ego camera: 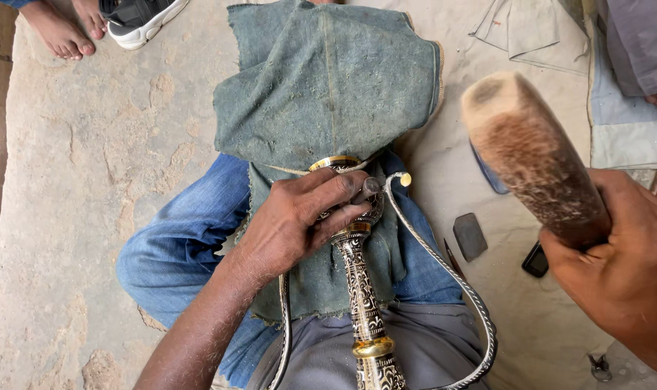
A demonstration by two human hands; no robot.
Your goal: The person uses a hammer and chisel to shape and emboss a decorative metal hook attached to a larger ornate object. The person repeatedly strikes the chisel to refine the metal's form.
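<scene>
Your left hand (299, 220) was clamped around the upper end of the engraved metal handle (362, 289), fingers (336, 189) curled across it at the brass collar, fingertips reaching a small rod-like tool (372, 186) at 1 o'clock from the knuckles. The handle ran from under your fingers toward 6 o'clock, over your lap, with a second brass ring low on it; its lower end was cut off by the frame edge. A thin curved metal guard (451, 278) looped out from beside your fingertips at 3 o'clock and swept down to 5 o'clock. Your right hand (621, 267) was closed around the narrow end of a wooden mallet (531, 155), raised at 3 o'clock of the handle, well apart from it; the mallet head was blurred.

The handle's upper part lay hidden beneath a dusty green cloth (328, 87) draped over your jeans-clad knee (177, 245) toward 12 o'clock. You sat on a rough concrete floor (90, 159). A small dark stone (470, 236) lay near at 3 o'clock. Another person's bare feet (61, 25) and a shoe (137, 18) stood at 11 o'clock. Folded cloth (531, 29) lay at 1 o'clock.
</scene>
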